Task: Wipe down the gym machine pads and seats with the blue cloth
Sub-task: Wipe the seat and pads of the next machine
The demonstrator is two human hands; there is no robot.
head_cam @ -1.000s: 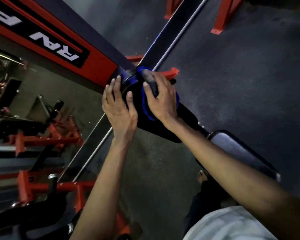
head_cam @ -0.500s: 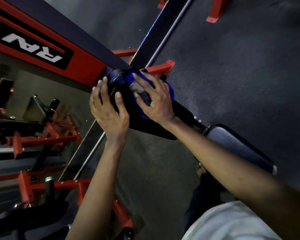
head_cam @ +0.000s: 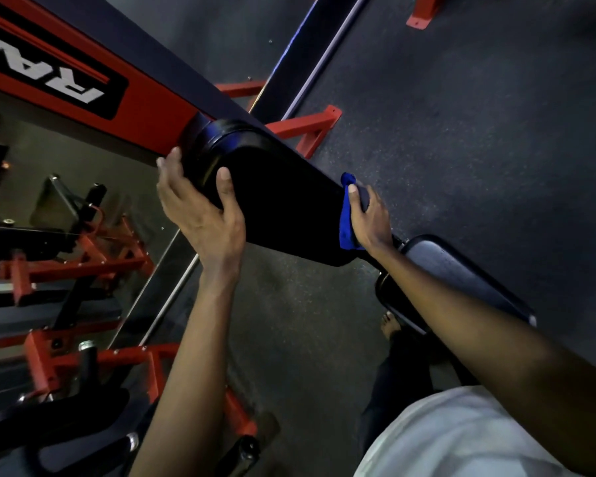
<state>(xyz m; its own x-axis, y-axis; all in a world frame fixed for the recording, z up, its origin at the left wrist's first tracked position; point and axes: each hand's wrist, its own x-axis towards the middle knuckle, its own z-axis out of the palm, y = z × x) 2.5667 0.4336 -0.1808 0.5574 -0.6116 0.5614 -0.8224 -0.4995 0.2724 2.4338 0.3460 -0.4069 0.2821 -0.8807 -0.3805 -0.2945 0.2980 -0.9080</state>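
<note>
Gleaming black pad [head_cam: 283, 201] over speckled floor [head_cam: 479, 132]

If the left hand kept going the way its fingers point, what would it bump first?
Probably the red beam: the left hand grips the top end of the black pad, fingertips pointing at that beam. Depth is unclear.

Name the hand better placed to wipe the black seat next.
Right. The right hand grips the blue cloth at the long black back pad's lower end, beside the black seat; the left hand grips that pad's upper end, without cloth.
</note>
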